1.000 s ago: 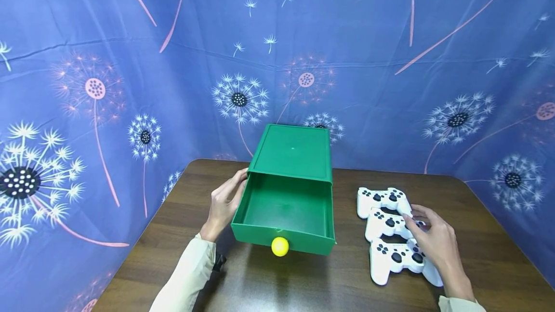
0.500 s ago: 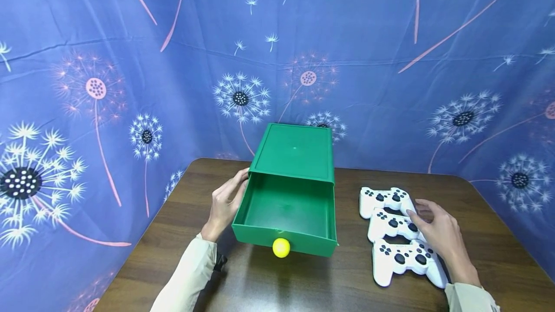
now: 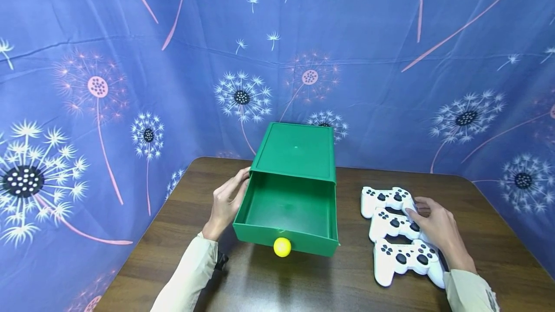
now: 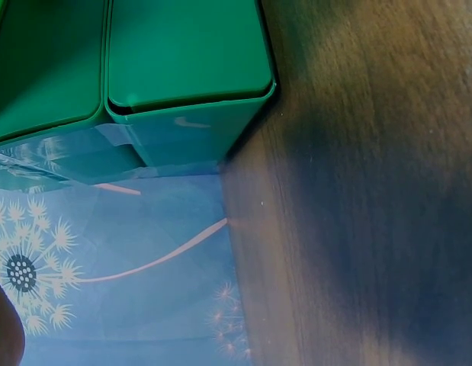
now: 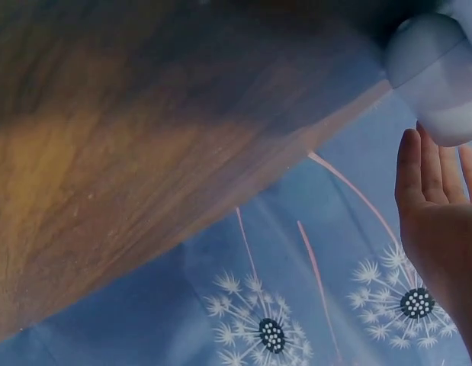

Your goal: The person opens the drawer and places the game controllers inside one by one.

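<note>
A green drawer box [image 3: 297, 150] stands on the table with its drawer [image 3: 310, 243] pulled out toward me, bare inside, a round yellow knob [image 3: 282, 247] on its front. My left hand [image 3: 222, 207] touches the box's left side with extended fingers. On the right lie three white game controllers in a column: a far one [image 3: 381, 197], a middle one [image 3: 386, 225] and a near one [image 3: 403, 256]. Over the right ends of the far and middle ones is my right hand [image 3: 440, 225], thumb and fingers apart. In the right wrist view, its fairly straight fingers reach a white rounded handle [image 5: 438, 84].
The brown wooden table [image 3: 355, 283] has a blue cloth [image 3: 368, 100] with dandelion prints hanging behind and beside it. A small black object [image 3: 221, 260] shows at my left wrist. Clear tape [image 4: 117, 136] crosses the green box's side in the left wrist view.
My right hand has shifted slightly over the controllers' right ends, with less of the near controller covered now. The left hand, green box and drawer hold their places; the head view has turned slightly.
</note>
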Demonstrator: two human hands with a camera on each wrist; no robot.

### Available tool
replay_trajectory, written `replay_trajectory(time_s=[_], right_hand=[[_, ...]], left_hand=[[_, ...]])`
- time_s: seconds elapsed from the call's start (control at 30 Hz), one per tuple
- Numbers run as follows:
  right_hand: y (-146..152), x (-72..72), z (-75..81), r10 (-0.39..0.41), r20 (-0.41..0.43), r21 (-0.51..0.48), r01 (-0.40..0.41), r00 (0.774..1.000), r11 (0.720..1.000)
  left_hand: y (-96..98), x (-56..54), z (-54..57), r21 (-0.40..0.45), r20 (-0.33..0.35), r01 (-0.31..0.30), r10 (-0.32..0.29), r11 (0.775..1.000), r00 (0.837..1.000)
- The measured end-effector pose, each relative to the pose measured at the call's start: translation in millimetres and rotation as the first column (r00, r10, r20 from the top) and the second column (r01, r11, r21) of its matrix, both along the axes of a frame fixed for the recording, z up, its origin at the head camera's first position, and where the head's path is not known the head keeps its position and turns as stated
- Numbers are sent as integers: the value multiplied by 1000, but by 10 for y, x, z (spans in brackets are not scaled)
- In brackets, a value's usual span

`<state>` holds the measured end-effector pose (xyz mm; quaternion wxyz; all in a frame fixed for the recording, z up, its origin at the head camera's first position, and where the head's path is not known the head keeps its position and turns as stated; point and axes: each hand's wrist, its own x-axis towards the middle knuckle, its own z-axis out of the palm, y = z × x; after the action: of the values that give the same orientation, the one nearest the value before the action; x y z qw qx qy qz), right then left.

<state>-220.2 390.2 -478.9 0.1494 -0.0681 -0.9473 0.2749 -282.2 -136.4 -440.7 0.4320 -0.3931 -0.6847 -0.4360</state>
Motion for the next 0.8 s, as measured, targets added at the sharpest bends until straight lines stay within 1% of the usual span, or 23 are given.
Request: replay_trajectory(time_s=[0.13, 0.37, 0.7, 0.8], right_hand=[[20, -37, -18, -3, 16, -4, 3, 1000, 1000], [67, -77, -48, -25, 77, -36, 28, 997, 999], [122, -139, -67, -18, 115, -71, 27, 993, 997], [127, -167, -81, -12, 112, -82, 21, 994, 996]], left_hand=[[9, 7, 17, -3, -4, -11, 11, 1000, 1000], [13, 12, 16, -3, 7, 11, -11, 1000, 1000], [16, -7, -6, 0, 0, 4, -4, 1000, 1000], [15, -8, -4, 5, -5, 1, -1, 1000, 1000]])
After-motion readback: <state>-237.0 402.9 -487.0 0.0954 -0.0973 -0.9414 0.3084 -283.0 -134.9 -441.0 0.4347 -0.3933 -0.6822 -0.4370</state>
